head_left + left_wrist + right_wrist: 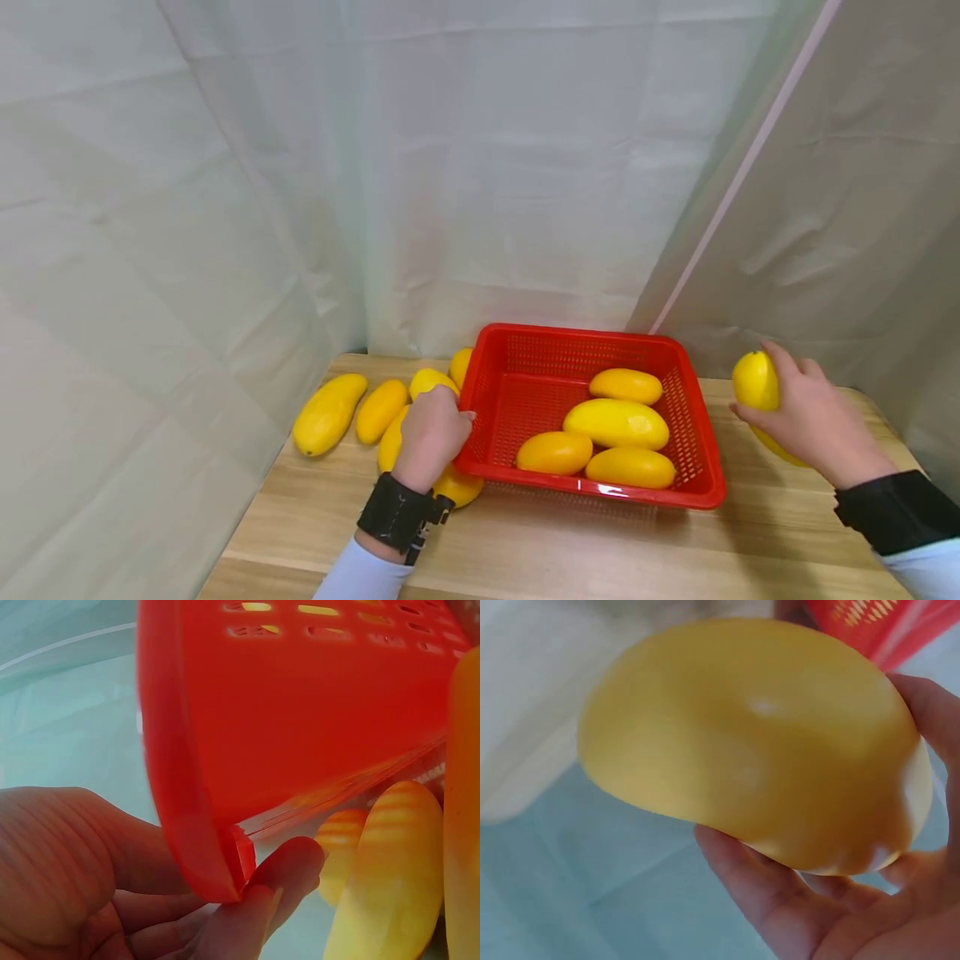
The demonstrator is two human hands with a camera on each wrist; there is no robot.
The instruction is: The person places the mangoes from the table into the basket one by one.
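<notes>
Right hand [813, 417]: we note the fingers curled round a yellow mango [756, 385], held off the table [570, 542] to the right of the red basket [697, 446]. The right wrist view confirms it: mango [757, 742] cupped in the palm, fingers [765, 892] wrapped beneath, a corner of the basket [870, 626] just behind.

Left hand [431, 429]: we see it at the basket's left wall. In the left wrist view, the fingertips [289, 874] pinch or press against the lower corner of the basket [300, 727]. We judge that it steadies the basket; whether the thumb closes over the rim we cannot tell.

Inside the basket: four mangoes [617, 422], lying close together toward the front and right side. The back left part of its floor shows bare mesh.

Outside, left of the basket: a cluster of loose mangoes [330, 412] on the table, at least six as we count them, some partly hidden by the left hand and the basket wall.

Our judgement on progress: roughly a third to a half loaded. Four are in, one is in hand beside the basket, and the left-side cluster remains to be moved. None lie on the table to the right that we can see.
</notes>
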